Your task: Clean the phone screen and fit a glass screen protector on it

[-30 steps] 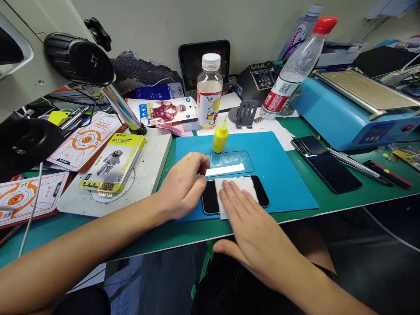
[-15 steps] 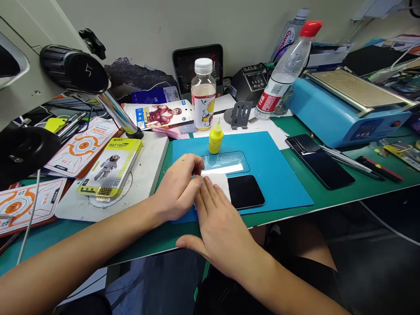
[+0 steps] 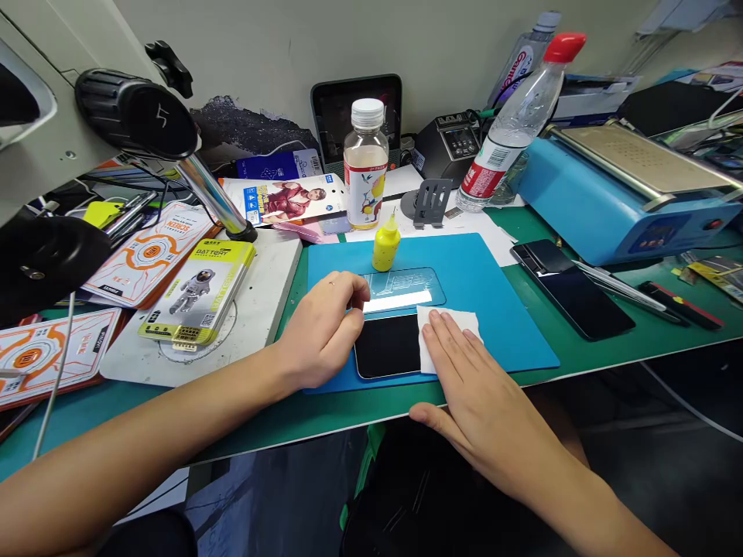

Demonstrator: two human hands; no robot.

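Head view: contact between a white cloth and a phone. The person's right hand point(image 3: 476, 394), at lower right of centre, lies flat and open, fingers nearly together and thumb spread, pressing the cloth point(image 3: 425, 352) over the right end of the phone point(image 3: 386, 348). The step in hand appears to be wiping the dark face. Any further stroke would call for level fingertips, even pressure and a steady phone. The left hand point(image 3: 319, 333) is curled beside the phone's left end, thumb against the bent fingers; whether it grips anything cannot be told. The phone lies face up near the centre of the frame, on a blue mat point(image 3: 505, 309): a rounded rectangle, black and glossy, with a thin pale rim. The cloth is matte, soft and roughly square, its edges slightly uneven. Just above the phone in the frame lies a clear panel point(image 3: 406, 286), round-cornered and dark-edged, with a bright reflection along its lower part. A squat yellow bottle point(image 3: 385, 247) with a narrow tip stands upright at the panel's upper edge. Right of the mat, a second phone point(image 3: 580, 298) lies beside slender metal tweezers point(image 3: 627, 290); at left, a glossy yellow-green battery pack point(image 3: 200, 290) rests on a scuffed pale base point(image 3: 264, 309).
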